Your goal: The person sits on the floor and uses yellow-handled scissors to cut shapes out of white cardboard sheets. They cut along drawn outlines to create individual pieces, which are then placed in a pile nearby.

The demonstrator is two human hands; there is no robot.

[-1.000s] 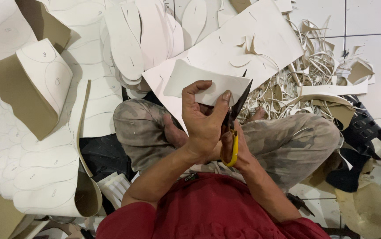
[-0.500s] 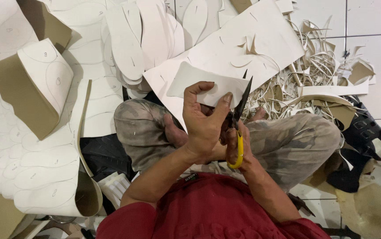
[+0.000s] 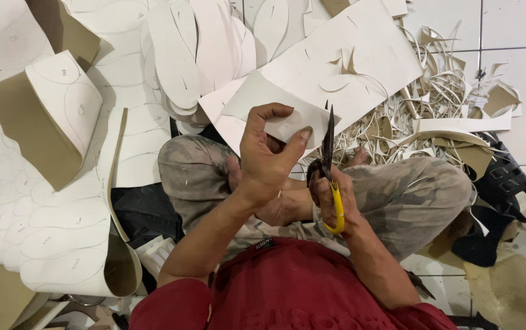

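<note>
Sheet piece [image 3: 275, 110], pale and stiff, pinched in left hand [image 3: 269, 159] above the lap, best fed steadily into scissors [image 3: 329, 153] gripped by right hand [image 3: 333, 201] on yellow handles, thumb kept clear of upright blades.

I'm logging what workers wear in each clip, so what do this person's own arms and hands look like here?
Both forearms are bare from short red sleeves down. The left hand and right hand wear no gloves. No watch or bracelet shows on either wrist, and no ring is visible on the fingers in view.
</note>
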